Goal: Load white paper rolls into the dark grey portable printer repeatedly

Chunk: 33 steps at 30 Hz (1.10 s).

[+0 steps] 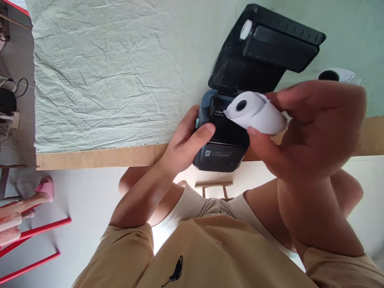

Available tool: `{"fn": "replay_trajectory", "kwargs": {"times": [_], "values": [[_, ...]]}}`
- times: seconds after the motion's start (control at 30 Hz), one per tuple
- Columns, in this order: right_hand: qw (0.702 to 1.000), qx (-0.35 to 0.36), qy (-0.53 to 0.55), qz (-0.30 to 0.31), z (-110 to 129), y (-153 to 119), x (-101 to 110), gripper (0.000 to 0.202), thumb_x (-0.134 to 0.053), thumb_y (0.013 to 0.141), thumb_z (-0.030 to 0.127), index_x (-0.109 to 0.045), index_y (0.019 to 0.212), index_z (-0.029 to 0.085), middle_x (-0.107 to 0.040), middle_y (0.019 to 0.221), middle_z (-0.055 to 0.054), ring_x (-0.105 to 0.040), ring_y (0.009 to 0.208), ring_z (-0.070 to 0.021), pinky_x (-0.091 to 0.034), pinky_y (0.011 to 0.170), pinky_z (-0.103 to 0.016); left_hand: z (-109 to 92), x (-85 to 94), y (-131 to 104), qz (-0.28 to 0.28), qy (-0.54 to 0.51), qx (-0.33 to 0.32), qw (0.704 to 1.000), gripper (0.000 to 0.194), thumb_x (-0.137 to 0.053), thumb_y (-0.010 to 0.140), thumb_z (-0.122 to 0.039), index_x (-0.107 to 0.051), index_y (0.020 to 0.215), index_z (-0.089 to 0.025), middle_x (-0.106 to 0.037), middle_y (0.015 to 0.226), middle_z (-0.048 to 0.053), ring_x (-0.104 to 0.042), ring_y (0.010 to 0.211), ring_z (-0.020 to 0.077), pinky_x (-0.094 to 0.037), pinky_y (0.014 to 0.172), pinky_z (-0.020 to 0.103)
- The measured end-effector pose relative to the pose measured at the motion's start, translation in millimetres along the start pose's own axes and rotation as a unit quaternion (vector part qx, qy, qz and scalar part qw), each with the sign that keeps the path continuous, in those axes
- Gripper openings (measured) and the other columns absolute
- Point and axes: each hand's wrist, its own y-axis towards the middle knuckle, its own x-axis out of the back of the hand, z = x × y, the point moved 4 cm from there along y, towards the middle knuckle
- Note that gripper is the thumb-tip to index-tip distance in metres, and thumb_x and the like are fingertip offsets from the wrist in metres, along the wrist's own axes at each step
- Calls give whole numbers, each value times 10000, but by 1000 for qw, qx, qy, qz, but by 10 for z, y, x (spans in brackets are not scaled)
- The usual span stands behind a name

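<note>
A dark label printer (pixel 220 156) lies at the table's front edge, its hinged lid (pixel 270 44) swung up and away from me. My left hand (pixel 190 138) grips the printer's left side, thumb on top of the rim and fingers down the flank. Between the thumb and fingers of my right hand (pixel 318 124) is a white paper roll (pixel 258 114) with a dark core hole. The roll is tilted and held over the printer's open compartment, partly covering it. Whether the roll touches the printer, I cannot tell.
A pale green cloth (pixel 111 76) with wrinkles covers the wooden table (pixel 99 158). Beyond my right hand lies another white roll (pixel 342 74) with a dark core, partly hidden. Red metal bars (pixel 45 228) and a person's foot in a pink shoe (pixel 46 188) are at the left.
</note>
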Motion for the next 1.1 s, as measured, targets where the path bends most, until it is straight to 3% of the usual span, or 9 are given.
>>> {"fn": "replay_trajectory", "kwargs": {"times": [0.27, 0.43, 0.53, 0.63, 0.77, 0.87, 0.9, 1.0, 1.1], "values": [[996, 8, -2, 86, 13, 23, -24, 50, -836, 1108, 397, -802, 1144, 407, -1003, 1321, 44, -984, 1022, -333, -761, 808, -585, 0, 23, 23, 50, -11, 0, 999, 559, -845, 1172, -761, -859, 1475, -290, -903, 1437, 80, -857, 1428, 389, -723, 1240, 504], [993, 86, -53, 59, 45, 73, -94, 276, -829, 1027, 72, -837, 1025, 348, -1002, 1285, 41, -987, 1005, -294, -815, 794, -496, -28, 12, -10, 36, -16, 51, 998, 722, -913, 1066, -907, -864, 1423, -281, -920, 1363, 75, -875, 1347, 378, -757, 1143, 494], [991, 125, -38, 40, 24, 73, -129, 284, -827, 1000, 36, -867, 1037, 314, -993, 1234, 23, -968, 995, -271, -819, 827, -470, -96, 6, -36, 5, -12, 78, 997, 851, -958, 948, -1006, -881, 1378, -275, -931, 1369, 85, -873, 1371, 397, -760, 1174, 523], [986, 160, -32, 26, 26, 54, -130, 246, -842, 999, 45, -867, 1071, 280, -967, 1110, 28, -943, 974, -233, -782, 859, -427, -154, 5, -39, -5, -3, 72, 997, 796, -959, 993, -956, -891, 1407, -281, -940, 1465, 94, -866, 1483, 418, -743, 1299, 565], [983, 160, -4, 86, 73, -8, -125, 30, -836, 1144, 281, -854, 1120, 283, -959, 1103, 20, -946, 1141, -276, -747, 963, -468, 3, 96, 45, -9, 12, 38, 999, 807, -909, 1066, -894, -818, 1646, -341, -885, 1641, 55, -801, 1672, 440, -685, 1407, 615], [980, 154, 12, 128, 104, -63, -105, 228, -722, 1256, 459, -860, 1163, 304, -958, 1117, 0, -944, 1237, -296, -734, 997, -504, 183, 136, 104, 70, 8, -28, 997, 1060, -950, 975, -888, -567, 1881, -492, -891, 1531, 29, -917, 1434, 389, -775, 1193, 598], [980, 149, 12, 129, 103, -74, -96, 258, -673, 1286, 457, -860, 1187, 309, -955, 1123, 0, -941, 1237, -284, -737, 1013, -497, 239, 172, 108, 53, 21, -17, 998, 1116, -973, 972, -841, -510, 1918, -472, -878, 1564, 59, -909, 1434, 389, -768, 1212, 587], [994, 99, -6, 49, 43, -73, -35, 216, -653, 1285, 436, -839, 1234, 340, -917, 1121, -3, -911, 1098, -251, -745, 983, -487, 241, 183, 53, 41, 52, -25, 997, 1266, -998, 921, -815, -436, 1956, -352, -872, 1497, 99, -869, 1498, 441, -751, 1180, 551], [999, -34, 14, 2, -136, -72, -32, 275, -727, 1203, 631, -766, 1378, 423, -851, 1432, -59, -890, 1356, -358, -773, 1048, -597, 159, 161, -23, 9, 76, -3, 997, 1194, -958, 977, -696, -418, 1987, -358, -836, 1666, 123, -860, 1530, 459, -753, 1171, 530]]}}
